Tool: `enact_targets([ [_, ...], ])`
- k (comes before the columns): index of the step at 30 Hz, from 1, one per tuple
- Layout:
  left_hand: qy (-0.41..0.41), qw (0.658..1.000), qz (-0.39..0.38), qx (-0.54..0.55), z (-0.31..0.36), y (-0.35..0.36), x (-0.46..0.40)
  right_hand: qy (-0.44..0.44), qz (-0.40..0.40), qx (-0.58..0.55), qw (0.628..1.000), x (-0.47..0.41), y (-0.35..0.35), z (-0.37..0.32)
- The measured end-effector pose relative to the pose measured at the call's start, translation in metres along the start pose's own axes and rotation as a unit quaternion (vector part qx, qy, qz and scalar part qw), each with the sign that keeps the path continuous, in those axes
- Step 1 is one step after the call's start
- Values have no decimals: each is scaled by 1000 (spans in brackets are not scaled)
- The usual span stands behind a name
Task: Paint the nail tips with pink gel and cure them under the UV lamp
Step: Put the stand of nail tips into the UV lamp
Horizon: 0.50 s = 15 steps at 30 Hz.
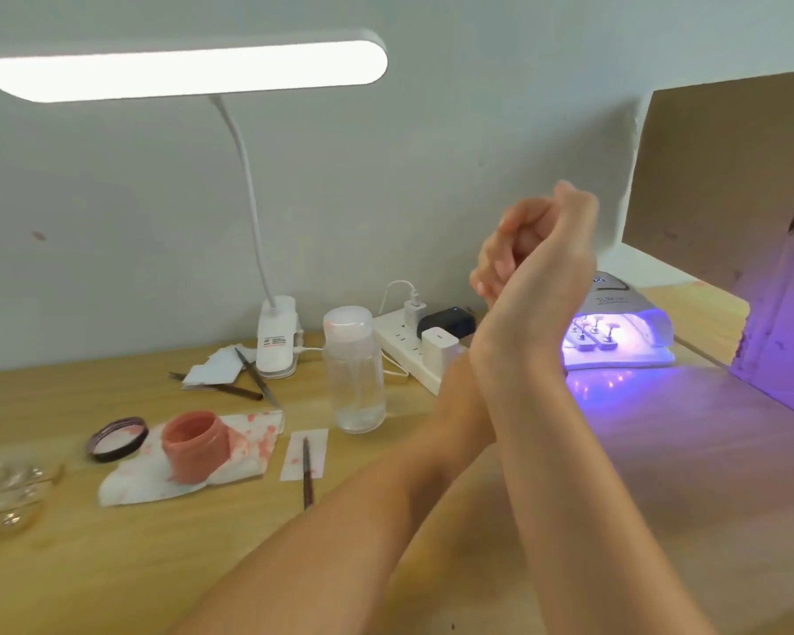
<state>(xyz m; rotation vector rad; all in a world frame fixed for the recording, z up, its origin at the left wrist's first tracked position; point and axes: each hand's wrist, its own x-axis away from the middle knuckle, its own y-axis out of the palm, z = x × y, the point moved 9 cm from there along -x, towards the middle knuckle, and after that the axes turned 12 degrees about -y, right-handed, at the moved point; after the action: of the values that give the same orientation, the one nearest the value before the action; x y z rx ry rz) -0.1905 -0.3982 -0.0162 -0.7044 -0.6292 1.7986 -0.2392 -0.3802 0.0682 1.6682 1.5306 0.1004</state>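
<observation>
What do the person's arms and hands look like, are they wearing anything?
Both arms are bare all the way up as far as the picture shows, with no sleeves. The left hand and the right hand have no gloves on. No rings, watch or bracelets can be seen. The fingernails look short and plain, though it is a bit blurry.

The right hand (542,268) hides most of the left hand (491,268). The clear tray (5,492) is blurry and cut off by the edge.

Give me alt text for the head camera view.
Nail tips sit curing inside the glowing UV lamp while the left hand and right hand are raised together, holding no tool. An open pink gel jar stands on a stained tissue.
</observation>
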Motion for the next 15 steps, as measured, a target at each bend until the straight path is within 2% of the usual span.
enact_targets([
  [2, 74, 993, 76, -61, 0, -39, 14, -27, -26, -22, 999, 2, 8, -7],
  [4, 139, 974, 172, -49, -4, -95, 39, -54, -55, 11, 997, 5, 16, -13],
  [6, 160, 968, 194, -1, -21, -139, 63, -63, -83, 23, 994, 15, 27, -10],
  [11, 124, 944, 301, 51, -108, -238, 114, -66, -205, 100, 971, 47, 57, 17],
  [15, -19, 927, 373, 21, -193, -295, 140, -129, -330, 242, 903, 85, 77, 42],
])
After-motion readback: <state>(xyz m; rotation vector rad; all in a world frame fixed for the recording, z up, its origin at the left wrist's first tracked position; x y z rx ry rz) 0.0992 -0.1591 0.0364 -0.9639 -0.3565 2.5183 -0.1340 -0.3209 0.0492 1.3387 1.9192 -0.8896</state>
